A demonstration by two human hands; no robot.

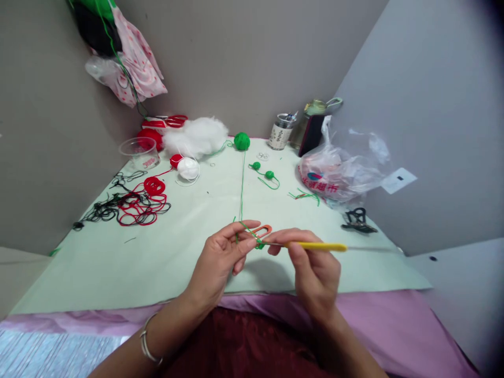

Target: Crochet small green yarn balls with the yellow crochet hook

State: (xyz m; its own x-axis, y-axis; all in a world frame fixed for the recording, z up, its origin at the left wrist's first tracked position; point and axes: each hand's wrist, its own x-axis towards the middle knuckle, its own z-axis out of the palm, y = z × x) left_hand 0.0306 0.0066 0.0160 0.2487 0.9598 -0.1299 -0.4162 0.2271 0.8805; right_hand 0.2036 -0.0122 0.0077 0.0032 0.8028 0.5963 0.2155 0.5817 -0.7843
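My right hand (317, 270) is closed around the yellow handle of a crochet hook (323, 246), whose metal shaft points left. The tip meets a small piece of green crochet (260, 244), pinched in my left hand (220, 252). An orange stitch marker (264, 230) sticks up beside the piece, between my two hands. From my left fingers a strand of green yarn (242, 184) runs back across the table to a green yarn ball (241, 141). The exact stitches are partly hidden by my fingers.
Red and black yarn tangles (142, 202) lie left, near a clear plastic cup (142, 155) and white stuffing (197, 135). Two small green balls (269, 175) lie mid-table. A plastic bag (342, 168) and black hair clip (359, 220) sit right. Walls (244, 63) enclose the table.
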